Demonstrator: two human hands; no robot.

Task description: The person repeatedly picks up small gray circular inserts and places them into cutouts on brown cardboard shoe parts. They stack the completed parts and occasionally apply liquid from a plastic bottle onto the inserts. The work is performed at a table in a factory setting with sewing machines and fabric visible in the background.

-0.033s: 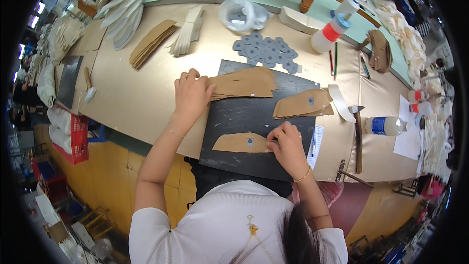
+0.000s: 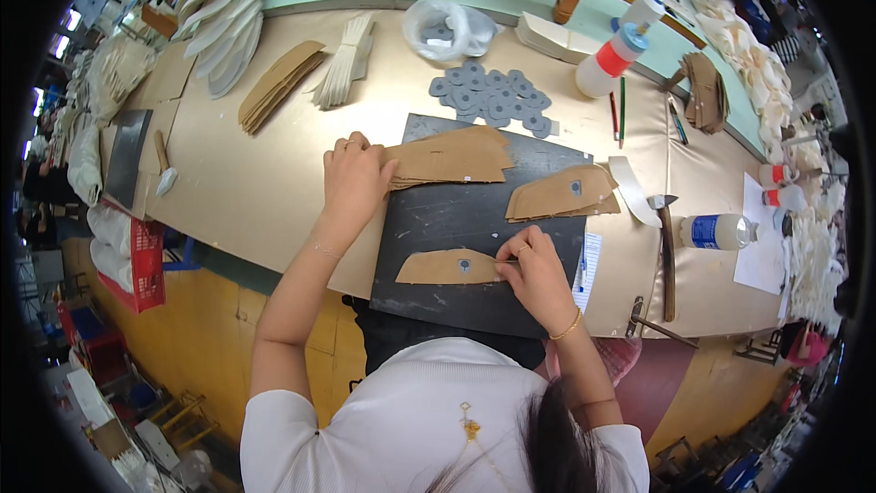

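Observation:
My right hand point(image 2: 538, 274) pinches the right end of a flat brown cut piece point(image 2: 429, 267), which lies on a black board point(image 2: 438, 219) and bears a small grey patch. Farther off, my left hand point(image 2: 352, 184) is closed at the left end of a stack of brown cut pieces point(image 2: 452, 157), its fingers bent over the edge. The hand hides that end of the stack. To the right, a second brown stack point(image 2: 552, 198) lies on the board, its top piece also bearing a grey patch.
Loose grey patches point(image 2: 493, 96) lie beyond the board, near a plastic bag point(image 2: 447, 32). To the right are a hammer point(image 2: 668, 256), a curved white piece point(image 2: 631, 190), a clear bottle point(image 2: 721, 233) and a red-banded bottle point(image 2: 602, 68). A wooden-handled tool point(image 2: 164, 160) lies far left.

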